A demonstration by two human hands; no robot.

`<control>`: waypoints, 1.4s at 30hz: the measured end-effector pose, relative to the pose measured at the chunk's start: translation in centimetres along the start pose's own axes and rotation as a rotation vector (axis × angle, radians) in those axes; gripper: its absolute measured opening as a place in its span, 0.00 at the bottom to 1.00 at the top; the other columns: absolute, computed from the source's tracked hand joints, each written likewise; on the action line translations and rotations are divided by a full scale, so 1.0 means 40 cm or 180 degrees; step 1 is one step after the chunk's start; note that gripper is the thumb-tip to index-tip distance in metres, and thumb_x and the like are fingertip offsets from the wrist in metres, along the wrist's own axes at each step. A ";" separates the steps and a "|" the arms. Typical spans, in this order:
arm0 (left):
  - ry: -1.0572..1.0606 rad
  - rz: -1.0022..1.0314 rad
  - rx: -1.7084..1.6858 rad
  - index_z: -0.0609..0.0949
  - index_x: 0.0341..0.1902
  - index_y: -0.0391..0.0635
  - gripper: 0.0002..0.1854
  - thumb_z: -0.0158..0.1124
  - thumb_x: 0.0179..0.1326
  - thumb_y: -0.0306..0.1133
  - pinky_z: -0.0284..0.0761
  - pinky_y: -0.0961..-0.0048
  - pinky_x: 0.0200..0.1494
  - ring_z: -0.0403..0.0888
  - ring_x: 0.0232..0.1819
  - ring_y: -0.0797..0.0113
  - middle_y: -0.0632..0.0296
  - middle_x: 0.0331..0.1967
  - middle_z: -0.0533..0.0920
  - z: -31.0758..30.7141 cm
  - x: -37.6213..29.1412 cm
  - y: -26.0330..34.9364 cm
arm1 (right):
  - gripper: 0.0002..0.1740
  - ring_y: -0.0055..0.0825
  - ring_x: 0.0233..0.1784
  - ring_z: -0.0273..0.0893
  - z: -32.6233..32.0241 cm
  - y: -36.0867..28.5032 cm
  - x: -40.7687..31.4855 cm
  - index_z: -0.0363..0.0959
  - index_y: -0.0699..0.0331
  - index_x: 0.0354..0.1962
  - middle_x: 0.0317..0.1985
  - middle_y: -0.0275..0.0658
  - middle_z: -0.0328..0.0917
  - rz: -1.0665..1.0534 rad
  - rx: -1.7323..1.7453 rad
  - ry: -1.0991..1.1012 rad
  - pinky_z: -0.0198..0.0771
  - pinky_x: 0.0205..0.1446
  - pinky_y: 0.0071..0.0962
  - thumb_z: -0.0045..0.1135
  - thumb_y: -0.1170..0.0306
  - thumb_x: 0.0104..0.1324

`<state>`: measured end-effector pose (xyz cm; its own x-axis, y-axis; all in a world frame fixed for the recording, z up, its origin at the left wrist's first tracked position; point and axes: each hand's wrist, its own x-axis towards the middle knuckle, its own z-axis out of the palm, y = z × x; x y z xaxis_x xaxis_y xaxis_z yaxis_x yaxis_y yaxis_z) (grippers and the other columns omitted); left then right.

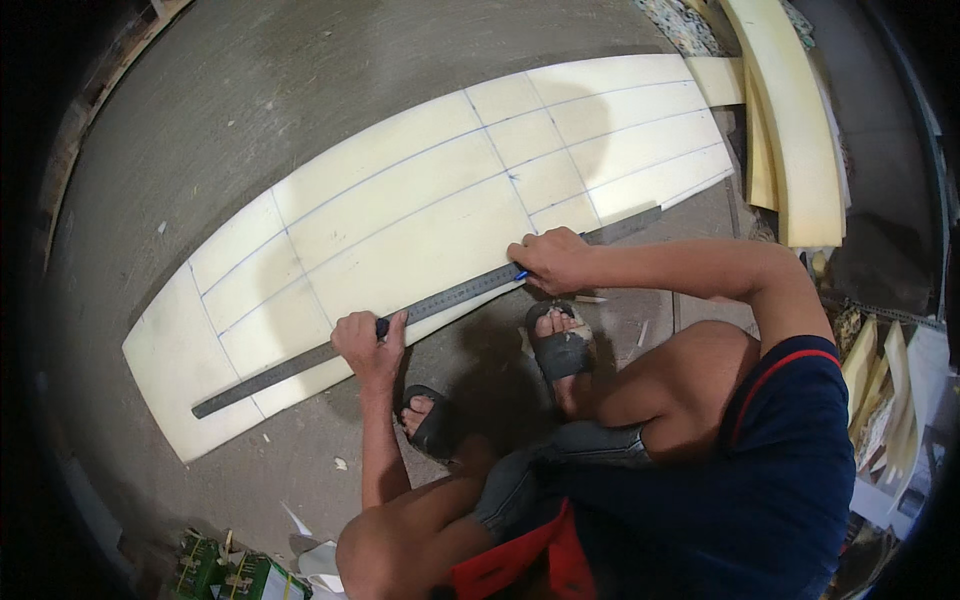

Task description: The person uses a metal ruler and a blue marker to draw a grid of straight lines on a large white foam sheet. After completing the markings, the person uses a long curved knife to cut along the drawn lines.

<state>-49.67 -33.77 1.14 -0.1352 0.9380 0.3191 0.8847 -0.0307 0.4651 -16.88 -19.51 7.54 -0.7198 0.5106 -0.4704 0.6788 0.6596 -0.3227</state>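
A long cream foam sheet lies on the floor, marked with blue pen lines that cross in a grid. A dark metal ruler lies along its near edge. My left hand grips the ruler left of its middle, with a small dark object between thumb and fingers; what that is I cannot tell. Further right, my right hand rests at the ruler with its fingers closed on a blue pen, whose tip end shows at the ruler's near edge.
Curved foam strips are piled at the upper right, with foam offcuts at the right edge. Green boxes stand at the lower left. My sandalled feet are close to the sheet's near edge. Small scraps dot the concrete floor.
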 end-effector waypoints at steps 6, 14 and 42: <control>0.0034 -0.0008 -0.0103 0.72 0.25 0.46 0.23 0.81 0.46 0.41 0.62 0.56 0.40 0.71 0.33 0.52 0.57 0.25 0.72 -0.003 0.002 0.006 | 0.22 0.53 0.39 0.84 -0.007 -0.005 0.005 0.68 0.63 0.46 0.35 0.51 0.80 0.0056 -0.0132 -0.0114 0.78 0.39 0.50 0.67 0.62 0.60; 0.0093 0.0020 -0.0094 0.72 0.25 0.47 0.23 0.81 0.47 0.42 0.62 0.57 0.40 0.71 0.34 0.52 0.58 0.25 0.72 -0.006 0.004 0.011 | 0.21 0.53 0.38 0.84 -0.012 -0.009 0.003 0.68 0.64 0.46 0.35 0.51 0.80 0.0023 -0.0164 -0.0097 0.79 0.39 0.50 0.66 0.62 0.61; 0.0247 0.0050 -0.0281 0.73 0.24 0.48 0.24 0.81 0.46 0.46 0.60 0.55 0.37 0.71 0.30 0.53 0.59 0.23 0.72 -0.002 0.008 -0.001 | 0.25 0.53 0.41 0.83 -0.037 -0.018 0.010 0.68 0.62 0.49 0.39 0.51 0.81 -0.0067 -0.0347 -0.0350 0.78 0.43 0.50 0.68 0.59 0.62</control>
<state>-49.80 -33.50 1.30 -0.1588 0.9078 0.3881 0.8447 -0.0786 0.5294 -17.86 -18.95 8.80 -0.7093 0.4365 -0.5535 0.6396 0.7285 -0.2452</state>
